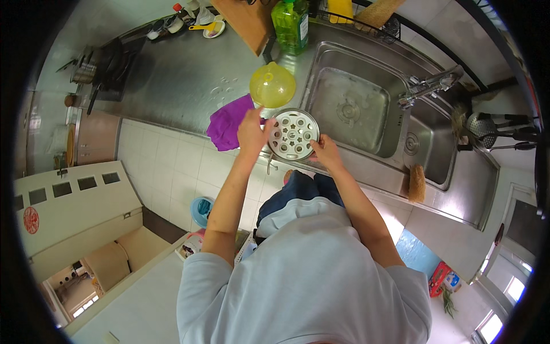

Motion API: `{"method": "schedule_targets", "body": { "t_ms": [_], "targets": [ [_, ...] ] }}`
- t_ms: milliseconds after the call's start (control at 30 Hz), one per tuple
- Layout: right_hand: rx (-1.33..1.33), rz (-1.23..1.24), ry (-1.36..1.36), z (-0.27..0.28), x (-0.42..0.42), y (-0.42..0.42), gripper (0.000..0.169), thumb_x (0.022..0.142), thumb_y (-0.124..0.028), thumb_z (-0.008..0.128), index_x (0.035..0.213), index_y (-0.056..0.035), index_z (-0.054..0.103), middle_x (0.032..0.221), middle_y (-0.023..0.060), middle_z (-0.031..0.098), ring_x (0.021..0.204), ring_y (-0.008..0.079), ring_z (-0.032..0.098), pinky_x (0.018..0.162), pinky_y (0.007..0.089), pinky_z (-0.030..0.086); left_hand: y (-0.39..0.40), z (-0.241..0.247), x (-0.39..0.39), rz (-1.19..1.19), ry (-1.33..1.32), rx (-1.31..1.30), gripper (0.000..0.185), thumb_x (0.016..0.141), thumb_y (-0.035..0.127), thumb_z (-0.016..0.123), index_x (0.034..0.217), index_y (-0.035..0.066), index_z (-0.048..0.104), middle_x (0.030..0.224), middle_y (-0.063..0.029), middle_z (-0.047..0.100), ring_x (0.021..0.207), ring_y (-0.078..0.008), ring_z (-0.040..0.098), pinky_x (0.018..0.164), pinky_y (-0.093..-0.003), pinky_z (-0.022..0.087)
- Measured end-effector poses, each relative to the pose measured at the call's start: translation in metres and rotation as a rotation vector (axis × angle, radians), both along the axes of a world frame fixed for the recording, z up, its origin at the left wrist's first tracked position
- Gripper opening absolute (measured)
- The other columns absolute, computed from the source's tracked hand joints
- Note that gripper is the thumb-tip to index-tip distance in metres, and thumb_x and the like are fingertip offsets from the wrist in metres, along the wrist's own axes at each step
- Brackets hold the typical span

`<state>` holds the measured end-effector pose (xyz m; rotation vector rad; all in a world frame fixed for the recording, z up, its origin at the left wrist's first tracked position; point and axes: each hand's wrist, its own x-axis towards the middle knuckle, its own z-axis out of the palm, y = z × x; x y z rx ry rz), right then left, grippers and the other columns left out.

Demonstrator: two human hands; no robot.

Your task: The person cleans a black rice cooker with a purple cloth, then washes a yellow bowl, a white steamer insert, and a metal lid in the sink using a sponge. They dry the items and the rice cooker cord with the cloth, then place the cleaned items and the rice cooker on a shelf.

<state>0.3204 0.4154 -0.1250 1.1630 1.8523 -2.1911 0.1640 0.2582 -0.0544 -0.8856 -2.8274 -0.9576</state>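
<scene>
A round metal steamer rack (pixel 293 134) with round and star-shaped holes is held over the counter's front edge, left of the sink. My right hand (pixel 327 153) grips its right rim, thumb on top. At the rack's left rim is my left hand (pixel 253 132), slightly blurred, with a purple cloth (pixel 230 122) bunched in it. Some purple shows between its thumb and index finger, while the rest of the cloth spreads to the left. Just beyond the rack, a translucent yellow bowl (pixel 273 85) lies upside down on the steel counter (pixel 180 81).
The large sink basin (pixel 348 107) and a smaller basin (pixel 412 142) lie to the right, with a faucet (pixel 432 86) behind. A green detergent bottle (pixel 291 28) and wooden board (pixel 242 21) stand at the back. A brown loofah (pixel 416 184) rests at the front right.
</scene>
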Motion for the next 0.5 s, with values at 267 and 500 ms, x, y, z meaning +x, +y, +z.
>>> {"method": "schedule_targets", "body": {
  "t_ms": [267, 500],
  "targets": [
    [-0.009, 0.017, -0.002, -0.001, 0.001, 0.0, 0.034, 0.085, -0.017, 0.056, 0.11, 0.0047, 0.048, 0.089, 0.0139, 0.059, 0.069, 0.0203, 0.064, 0.055, 0.0303, 0.056, 0.027, -0.022, -0.075, 0.167, 0.097, 0.001, 0.025, 0.069, 0.019, 0.071, 0.088, 0.006, 0.062, 0.08, -0.0113, 0.061, 0.07, -0.0296, 0.06, 0.061, -0.0386, 0.048],
    [-0.1, -0.062, 0.002, 0.012, 0.003, -0.001, 0.036, 0.091, -0.025, 0.048, 0.116, 0.0014, 0.047, 0.089, 0.0112, 0.059, 0.068, 0.0183, 0.062, 0.055, 0.0312, 0.055, -0.006, 0.011, -0.062, 0.141, 0.071, 0.268, 0.016, 0.07, 0.011, 0.07, 0.08, 0.002, 0.062, 0.073, -0.0113, 0.061, 0.06, -0.0244, 0.059, 0.057, -0.0317, 0.048]
  ]
}}
